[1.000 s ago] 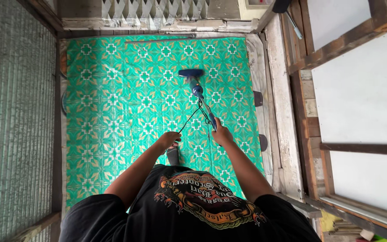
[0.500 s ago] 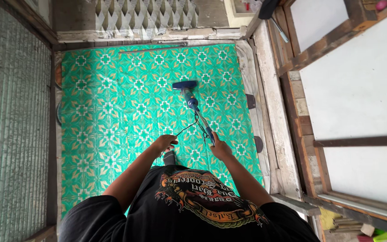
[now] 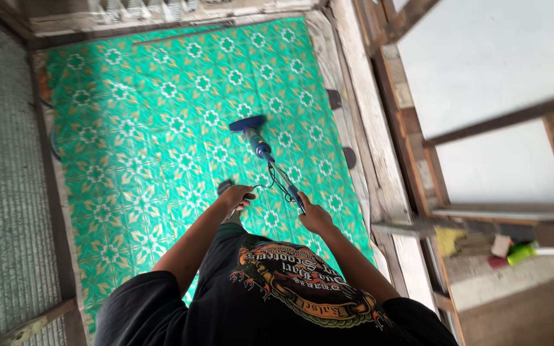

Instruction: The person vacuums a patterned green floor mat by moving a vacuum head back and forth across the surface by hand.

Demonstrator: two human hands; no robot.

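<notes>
Gripped in the right hand (image 3: 316,216) is the top of the blue vacuum wand (image 3: 281,177), fingers wrapped shut around the handle so the stick can be angled forward and steered one-handed. Off to the side, the left hand (image 3: 237,195) is closed on the black cord (image 3: 272,184), and that looks deliberate: the loop is kept lifted and out of the way so it isn't run over by the head (image 3: 247,122). How tight that pinch is can't really be told, since the frame is a bit motion-blurred there.

From the grip the wand slopes down and away to the flat head, which is planted on the green patterned mat (image 3: 129,141), right of the mat's middle and near its right-hand edge. The cord is seen doubled back along the wand between the two hands.

Further out, the mat is boxed in by worn wooden framing (image 3: 360,115) on the right and a ribbed wall (image 3: 1,192) on the left, so the space being worked is narrow. A dark shape, probably a foot (image 3: 226,187), is just visible beside the left hand.
</notes>
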